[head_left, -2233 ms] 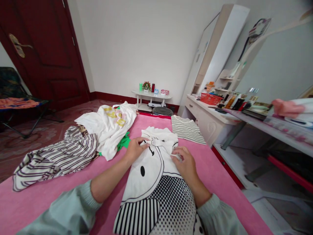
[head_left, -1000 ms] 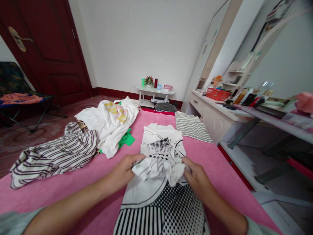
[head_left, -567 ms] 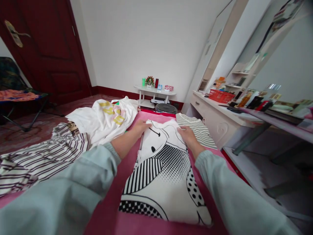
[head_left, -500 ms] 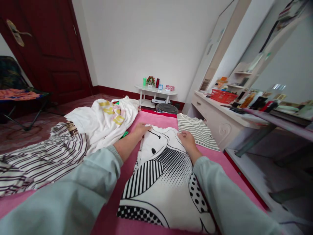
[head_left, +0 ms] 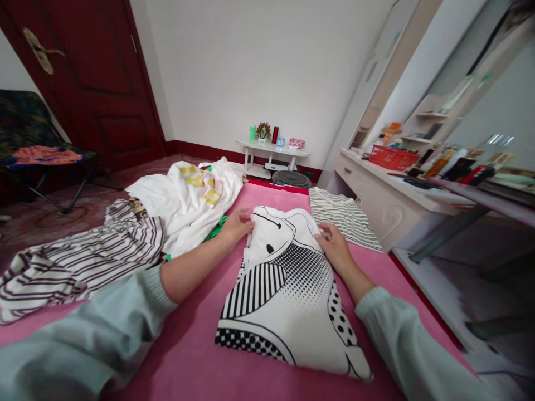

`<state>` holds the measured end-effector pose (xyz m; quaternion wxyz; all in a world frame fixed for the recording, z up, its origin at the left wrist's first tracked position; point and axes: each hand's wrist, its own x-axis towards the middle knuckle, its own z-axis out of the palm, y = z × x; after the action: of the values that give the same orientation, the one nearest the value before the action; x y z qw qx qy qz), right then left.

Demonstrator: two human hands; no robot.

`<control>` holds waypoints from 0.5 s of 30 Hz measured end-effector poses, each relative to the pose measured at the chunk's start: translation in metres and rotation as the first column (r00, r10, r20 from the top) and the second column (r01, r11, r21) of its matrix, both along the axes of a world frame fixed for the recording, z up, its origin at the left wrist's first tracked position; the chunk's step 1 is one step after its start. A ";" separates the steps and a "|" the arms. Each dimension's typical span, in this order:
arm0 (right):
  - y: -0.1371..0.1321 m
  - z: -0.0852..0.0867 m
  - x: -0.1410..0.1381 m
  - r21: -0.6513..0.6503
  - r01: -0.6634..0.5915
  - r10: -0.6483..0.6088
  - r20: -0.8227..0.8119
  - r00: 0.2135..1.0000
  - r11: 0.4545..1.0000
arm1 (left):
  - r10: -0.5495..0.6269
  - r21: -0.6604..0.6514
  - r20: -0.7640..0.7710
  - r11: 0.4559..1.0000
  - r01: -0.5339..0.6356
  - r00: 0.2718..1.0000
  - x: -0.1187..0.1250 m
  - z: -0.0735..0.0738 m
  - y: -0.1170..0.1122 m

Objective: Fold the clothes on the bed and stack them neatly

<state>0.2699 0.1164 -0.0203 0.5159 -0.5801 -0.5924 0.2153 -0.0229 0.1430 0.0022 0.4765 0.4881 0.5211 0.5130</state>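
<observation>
A folded white shirt [head_left: 305, 312] with a black cartoon print of stripes, dots and lines lies flat on the pink bed cover [head_left: 188, 345]. At its far left corner, my left hand [head_left: 237, 225] pinches the edge between fingers and thumb. My right hand [head_left: 334, 242] has its fingers closed on the far right edge. Part of each grip is hidden by the fingers. Beyond my right hand lies a folded striped shirt [head_left: 345, 220].
Left on the bed are a heaped white garment [head_left: 188, 211] with a yellow print, a striped garment [head_left: 79, 264] and a green piece of cloth [head_left: 216, 228]. A dresser [head_left: 376, 195] with a red basket [head_left: 393, 158] borders the right side. A low white table [head_left: 271, 147] stands by the wall.
My view has shifted, and the bed's contents sit slightly further right in it. Both forearms have spread outward from the shirt. The hands remain at its far corners.
</observation>
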 end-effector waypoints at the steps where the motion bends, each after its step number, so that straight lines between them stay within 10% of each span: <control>1: -0.013 0.005 -0.001 0.020 -0.009 0.007 0.078 0.997 1.000 | -0.028 0.024 -0.028 0.999 0.029 0.999 -0.006 0.000 -0.015; 8: -0.084 0.066 -0.065 0.028 -0.197 0.186 0.221 0.957 0.980 | -0.296 -0.023 -0.243 0.954 0.299 0.924 -0.036 0.006 -0.123; 11: -0.077 0.077 -0.113 -0.037 -0.335 0.336 0.202 0.920 0.941 | -0.339 -0.005 -0.294 0.935 0.354 0.894 -0.038 0.012 -0.153; 15: -0.044 0.064 -0.160 -0.280 -0.207 0.292 0.305 0.907 0.937 | -0.317 0.056 -0.272 0.937 0.344 0.908 -0.037 0.008 -0.172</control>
<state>0.1101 0.0726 0.0437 0.2988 -0.5858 -0.7120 0.2463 -0.0603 -0.0290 0.0104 0.4585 0.6559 0.4617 0.3826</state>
